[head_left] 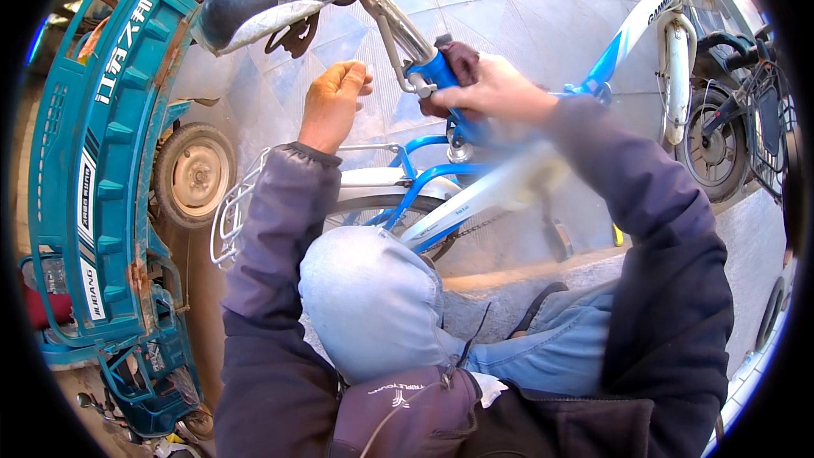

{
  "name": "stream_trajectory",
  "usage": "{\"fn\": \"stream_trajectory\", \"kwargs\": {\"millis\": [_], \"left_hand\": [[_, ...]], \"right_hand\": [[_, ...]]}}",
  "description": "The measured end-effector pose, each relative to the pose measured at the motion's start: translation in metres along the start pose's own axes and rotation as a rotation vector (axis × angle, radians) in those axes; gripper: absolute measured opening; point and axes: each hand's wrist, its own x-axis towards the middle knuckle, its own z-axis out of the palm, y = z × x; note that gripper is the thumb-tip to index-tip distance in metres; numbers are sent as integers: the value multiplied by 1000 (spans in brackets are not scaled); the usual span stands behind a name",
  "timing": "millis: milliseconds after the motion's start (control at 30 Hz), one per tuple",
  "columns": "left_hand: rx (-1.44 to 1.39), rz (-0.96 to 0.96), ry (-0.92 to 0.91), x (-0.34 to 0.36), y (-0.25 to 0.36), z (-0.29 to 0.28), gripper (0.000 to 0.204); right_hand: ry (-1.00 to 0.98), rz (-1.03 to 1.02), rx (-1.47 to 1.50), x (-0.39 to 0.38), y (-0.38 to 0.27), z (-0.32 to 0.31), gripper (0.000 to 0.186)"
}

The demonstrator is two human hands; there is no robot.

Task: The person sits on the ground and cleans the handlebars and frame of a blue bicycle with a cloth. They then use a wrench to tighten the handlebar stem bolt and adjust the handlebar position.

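Note:
My right hand (500, 89) is closed on a dark maroon cloth (459, 59), pressed around the blue seat tube (439, 76) of a blue-and-white bicycle. Close by on the tube sits a metal seat clamp (421, 85); above it rises the chrome seat post (402, 27). The black-and-white saddle (246, 7) is partly wrapped in clear plastic. Left of the post, my left hand (332, 104) hangs apart from the bicycle, its fingers loosely bent with small gaps; nothing shows in them. Blur covers the right wrist and part of the white frame tube (462, 208).
A teal cargo tricycle (119, 161) with a rusty-rimmed wheel (197, 171) stands at left. The bicycle's white wire rack (233, 208) reaches toward it. My denim-covered knee (365, 297) is close to the rear wheel. Right are the bicycle's front fork (674, 76) and a dark parked scooter (721, 131).

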Motion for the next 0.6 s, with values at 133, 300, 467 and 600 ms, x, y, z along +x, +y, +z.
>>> {"fn": "stream_trajectory", "kwargs": {"millis": [133, 300, 467, 600], "left_hand": [[314, 0, -95, -6, -30, -5, 31], [232, 80, -70, -10, -30, 12, 37], [244, 78, -123, -10, -29, 16, 36], [261, 99, -109, -10, -35, 18, 34]], "right_hand": [[147, 25, 534, -1, 7, -23, 49], [273, -68, 686, -6, -22, -55, 42], [157, -72, 196, -29, -13, -2, 32], [263, -314, -587, -39, 39, -19, 22]]}}
